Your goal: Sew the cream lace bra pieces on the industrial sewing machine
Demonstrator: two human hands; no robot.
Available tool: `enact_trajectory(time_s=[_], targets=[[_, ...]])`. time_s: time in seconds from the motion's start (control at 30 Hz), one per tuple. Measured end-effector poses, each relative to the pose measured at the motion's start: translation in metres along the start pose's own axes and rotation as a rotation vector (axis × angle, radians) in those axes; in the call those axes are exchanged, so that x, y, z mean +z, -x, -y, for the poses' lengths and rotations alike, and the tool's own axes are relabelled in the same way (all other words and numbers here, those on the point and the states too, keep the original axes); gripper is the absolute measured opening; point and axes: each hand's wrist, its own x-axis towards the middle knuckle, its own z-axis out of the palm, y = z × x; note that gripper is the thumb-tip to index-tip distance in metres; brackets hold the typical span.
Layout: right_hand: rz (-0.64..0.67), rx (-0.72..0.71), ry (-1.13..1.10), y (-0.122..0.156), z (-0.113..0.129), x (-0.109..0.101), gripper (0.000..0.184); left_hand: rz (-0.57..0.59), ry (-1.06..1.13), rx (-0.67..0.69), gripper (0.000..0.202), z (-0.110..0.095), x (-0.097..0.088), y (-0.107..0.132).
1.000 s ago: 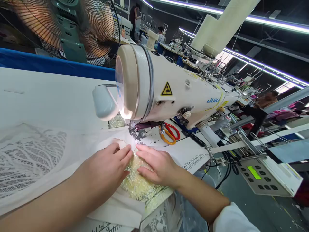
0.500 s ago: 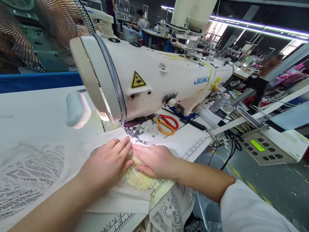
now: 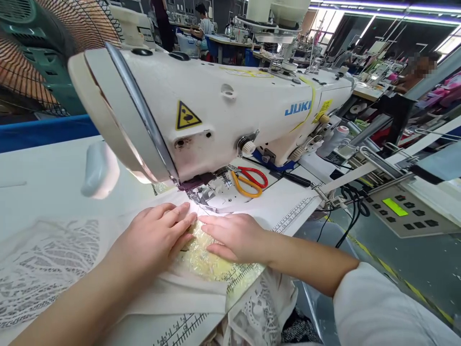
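White fabric with lace [image 3: 61, 254] spreads over the left of the sewing table and runs up to the presser foot [image 3: 203, 196] of a white sewing machine [image 3: 216, 115]. My left hand [image 3: 158, 233] lies flat on this fabric, its fingers stretched toward the foot. Just right of it, my right hand [image 3: 234, 235] rests with fingers extended, fingertips by the fabric edge near the foot. Between the hands shows a yellowish, shiny taped patch [image 3: 205, 257] of the table. Under the palms the fabric is partly hidden.
Scissors with red and orange handles [image 3: 248, 181] lie beside the machine bed, near a black-handled tool [image 3: 293, 178]. A control box [image 3: 403, 211] stands at right. More lace fabric [image 3: 259, 307] hangs over the front edge. A fan [image 3: 54, 53] is at back left.
The camera view has shifted, so the machine sits farther left and larger. My left hand has moved slightly, its fingers a little more apart from the right hand. Both hands stay on the fabric.
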Motion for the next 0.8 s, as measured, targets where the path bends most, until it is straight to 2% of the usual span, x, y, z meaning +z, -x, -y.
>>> enact_trajectory(time_s=[0.2,0.4,0.47,0.63,0.8], targets=[[-0.003,0.018,-0.013,0.000,0.000,-0.003,0.036,-0.025,-0.029,0.013,0.031,-0.004,-0.009,0.004],[0.013,0.015,-0.045,0.001,-0.002,-0.005,0.033,0.048,0.005,-0.026,0.049,-0.003,-0.005,0.009],[0.018,0.019,-0.061,0.002,-0.003,-0.005,0.032,0.063,0.002,-0.029,0.050,-0.002,-0.006,0.008],[0.010,0.013,-0.091,0.003,-0.004,-0.004,0.030,0.194,-0.002,-0.014,0.051,-0.001,-0.006,0.008],[0.000,-0.002,-0.113,0.003,-0.004,-0.003,0.030,0.101,0.003,-0.084,0.050,-0.003,0.005,0.017]])
